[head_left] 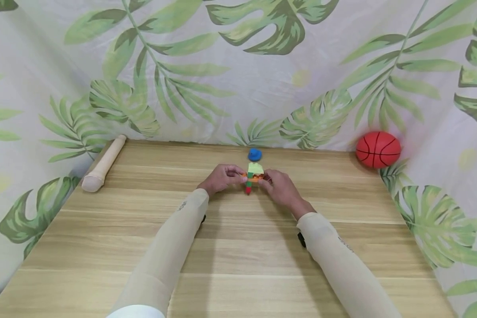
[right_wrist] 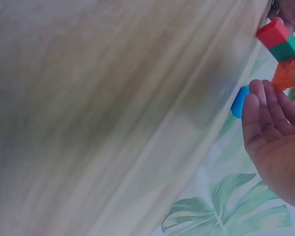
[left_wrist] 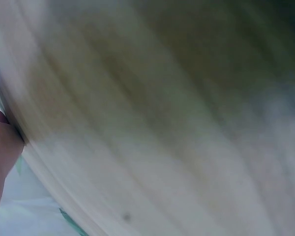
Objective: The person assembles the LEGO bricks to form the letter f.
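Note:
Near the far middle of the table, both hands hold a small toy block assembly (head_left: 255, 168). It has a pale yellow-green block on top, orange and green parts beneath, and a red block at its lower end. My left hand (head_left: 224, 178) pinches its left side. On the other side, my right hand (head_left: 281, 189) grips the orange part between thumb and fingers. The right wrist view shows the red block (right_wrist: 273, 32) joined to a green block (right_wrist: 285, 48), with orange blocks (right_wrist: 284, 74) beside my right fingers. Only part of my left hand (left_wrist: 4, 147) shows in the left wrist view.
A small blue rounded toy (head_left: 255, 154) sits just behind the assembly. At the far right corner rests a red ball (head_left: 378, 149) with black lines. A pale cylindrical object (head_left: 104, 165) with a rounded end lies along the left edge. Leaf-patterned cloth (head_left: 262, 88) hangs behind the wooden table (head_left: 238, 274).

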A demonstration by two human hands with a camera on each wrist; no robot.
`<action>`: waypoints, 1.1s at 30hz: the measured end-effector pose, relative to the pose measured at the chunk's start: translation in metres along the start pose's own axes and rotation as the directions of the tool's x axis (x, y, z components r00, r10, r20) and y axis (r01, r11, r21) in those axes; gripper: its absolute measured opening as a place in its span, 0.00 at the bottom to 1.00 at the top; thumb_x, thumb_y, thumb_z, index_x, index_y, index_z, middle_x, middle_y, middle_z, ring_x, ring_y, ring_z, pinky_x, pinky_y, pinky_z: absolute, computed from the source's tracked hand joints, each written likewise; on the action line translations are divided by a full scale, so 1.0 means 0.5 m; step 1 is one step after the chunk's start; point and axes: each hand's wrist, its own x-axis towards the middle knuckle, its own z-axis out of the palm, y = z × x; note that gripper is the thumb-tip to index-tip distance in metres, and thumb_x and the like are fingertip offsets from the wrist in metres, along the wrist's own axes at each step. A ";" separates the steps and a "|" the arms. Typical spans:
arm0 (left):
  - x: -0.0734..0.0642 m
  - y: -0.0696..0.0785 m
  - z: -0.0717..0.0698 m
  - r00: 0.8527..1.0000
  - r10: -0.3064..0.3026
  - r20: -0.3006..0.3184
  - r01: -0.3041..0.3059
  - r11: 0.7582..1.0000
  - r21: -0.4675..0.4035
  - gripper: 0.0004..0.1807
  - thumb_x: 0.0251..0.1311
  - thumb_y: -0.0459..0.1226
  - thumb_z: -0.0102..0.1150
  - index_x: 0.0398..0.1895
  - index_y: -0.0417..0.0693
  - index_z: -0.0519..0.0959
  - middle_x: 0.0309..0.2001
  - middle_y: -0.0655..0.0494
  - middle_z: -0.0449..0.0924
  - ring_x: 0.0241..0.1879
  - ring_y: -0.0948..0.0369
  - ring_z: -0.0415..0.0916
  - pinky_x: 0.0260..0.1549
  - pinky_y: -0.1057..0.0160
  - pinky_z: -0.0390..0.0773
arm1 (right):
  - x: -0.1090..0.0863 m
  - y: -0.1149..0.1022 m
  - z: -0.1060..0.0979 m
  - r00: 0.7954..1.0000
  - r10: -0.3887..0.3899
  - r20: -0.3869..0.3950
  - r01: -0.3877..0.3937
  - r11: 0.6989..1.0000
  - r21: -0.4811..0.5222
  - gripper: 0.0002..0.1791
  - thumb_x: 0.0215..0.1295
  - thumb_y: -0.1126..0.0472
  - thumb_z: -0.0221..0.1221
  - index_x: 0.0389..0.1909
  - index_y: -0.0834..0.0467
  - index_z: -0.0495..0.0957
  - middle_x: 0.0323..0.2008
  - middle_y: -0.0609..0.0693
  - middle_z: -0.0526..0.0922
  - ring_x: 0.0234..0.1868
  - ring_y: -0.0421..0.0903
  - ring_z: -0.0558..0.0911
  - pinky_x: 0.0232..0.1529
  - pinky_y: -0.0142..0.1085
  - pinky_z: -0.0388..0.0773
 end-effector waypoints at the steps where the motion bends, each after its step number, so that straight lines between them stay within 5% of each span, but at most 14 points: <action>1: -0.001 0.001 0.001 1.000 -0.002 0.001 0.002 1.000 0.019 0.15 0.71 0.39 0.70 0.55 0.39 0.87 0.40 0.61 0.91 0.43 0.65 0.85 0.47 0.67 0.79 | -0.001 0.001 0.000 1.000 0.000 0.002 0.000 1.000 -0.004 0.19 0.82 0.52 0.59 0.58 0.63 0.83 0.51 0.58 0.89 0.49 0.52 0.85 0.55 0.49 0.83; 7: -0.004 0.003 0.009 1.000 -0.020 0.013 0.018 0.994 0.106 0.16 0.72 0.45 0.69 0.54 0.45 0.89 0.55 0.50 0.91 0.53 0.62 0.85 0.57 0.60 0.80 | -0.006 0.011 0.003 1.000 0.007 0.021 -0.007 1.000 0.011 0.18 0.83 0.51 0.58 0.53 0.62 0.86 0.47 0.56 0.91 0.45 0.50 0.84 0.53 0.47 0.82; 14: -0.004 0.001 0.018 1.000 -0.001 0.022 -0.003 0.983 0.182 0.13 0.72 0.46 0.69 0.49 0.48 0.90 0.49 0.54 0.91 0.48 0.62 0.86 0.54 0.61 0.81 | -0.010 0.021 0.002 0.997 0.022 0.074 -0.023 1.000 0.009 0.17 0.83 0.51 0.57 0.46 0.60 0.88 0.37 0.53 0.87 0.35 0.45 0.76 0.41 0.37 0.72; 33: -0.002 0.002 0.021 0.999 0.001 0.049 -0.012 0.975 0.223 0.10 0.71 0.43 0.70 0.42 0.46 0.90 0.38 0.54 0.91 0.37 0.64 0.80 0.38 0.68 0.75 | -0.005 0.035 -0.002 0.990 0.069 0.126 -0.081 0.993 0.088 0.16 0.83 0.52 0.58 0.47 0.59 0.89 0.35 0.50 0.87 0.34 0.44 0.76 0.41 0.36 0.73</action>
